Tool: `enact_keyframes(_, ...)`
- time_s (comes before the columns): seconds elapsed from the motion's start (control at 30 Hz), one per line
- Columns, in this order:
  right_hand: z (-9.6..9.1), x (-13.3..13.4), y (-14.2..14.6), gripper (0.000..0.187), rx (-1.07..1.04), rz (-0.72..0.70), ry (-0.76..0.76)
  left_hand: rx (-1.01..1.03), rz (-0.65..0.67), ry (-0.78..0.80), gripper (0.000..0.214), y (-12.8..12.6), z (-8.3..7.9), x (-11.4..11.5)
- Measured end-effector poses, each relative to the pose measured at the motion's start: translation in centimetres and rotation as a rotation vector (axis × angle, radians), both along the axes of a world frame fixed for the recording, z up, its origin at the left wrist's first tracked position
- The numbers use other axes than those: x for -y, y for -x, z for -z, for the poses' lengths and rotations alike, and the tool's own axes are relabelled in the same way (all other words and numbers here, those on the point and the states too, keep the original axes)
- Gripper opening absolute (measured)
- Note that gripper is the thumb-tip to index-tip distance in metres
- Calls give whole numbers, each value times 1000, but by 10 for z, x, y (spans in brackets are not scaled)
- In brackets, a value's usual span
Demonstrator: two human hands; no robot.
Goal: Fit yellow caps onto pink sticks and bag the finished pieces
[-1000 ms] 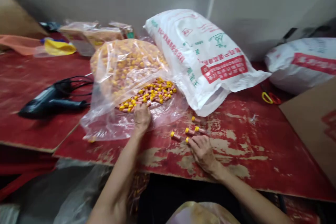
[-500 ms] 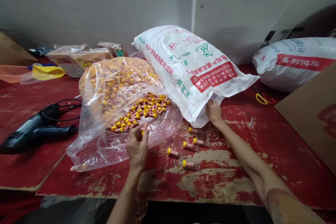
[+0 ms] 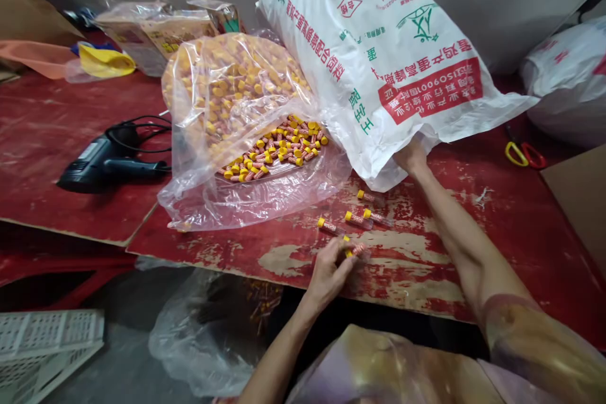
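My left hand (image 3: 329, 271) is closed round a small yellow-capped tube (image 3: 354, 250) near the front edge of the worn red table (image 3: 426, 265). Three more yellow-capped tubes (image 3: 356, 218) lie just beyond it. My right hand (image 3: 411, 156) reaches under the open mouth of the large white printed sack (image 3: 379, 57); its fingers are hidden inside. A clear plastic bag (image 3: 246, 132) full of several yellow-capped tubes lies open to the left of the sack.
A black heat gun (image 3: 106, 161) with its cord lies on the left board. Scissors with yellow and red handles (image 3: 523, 154) lie at the right. Packets (image 3: 156, 35) stand at the back, a second white sack (image 3: 568, 76) far right, a white crate (image 3: 47, 341) on the floor.
My left hand moved from the clear bag's mouth right and toward me with a tube. My right hand went from the loose tubes to the white sack's mouth and now reaches in.
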State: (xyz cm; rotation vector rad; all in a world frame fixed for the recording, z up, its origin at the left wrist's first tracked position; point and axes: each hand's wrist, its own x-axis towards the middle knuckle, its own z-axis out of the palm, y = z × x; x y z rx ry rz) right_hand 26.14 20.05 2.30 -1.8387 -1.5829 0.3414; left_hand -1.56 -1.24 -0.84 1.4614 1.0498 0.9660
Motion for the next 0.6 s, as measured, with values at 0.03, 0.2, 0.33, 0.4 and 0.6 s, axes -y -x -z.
enact_keyframes(0.03,-2,19,0,24,14,69,-12,62,-51,40,19,-3,2,-5)
enact_keyframes(0.2,-9,142,16,23,-509,-73,121,329,-176,270,30,-12,5,-10)
enact_keyframes(0.33,-6,208,54,26,-664,-281,262,235,-171,194,23,-15,-2,-1)
enact_keyframes(0.4,-4,220,70,24,-618,-351,254,187,-191,131,19,-18,-6,4)
enact_keyframes(0.6,3,233,90,19,-341,-538,146,277,-325,231,36,-27,-6,24)
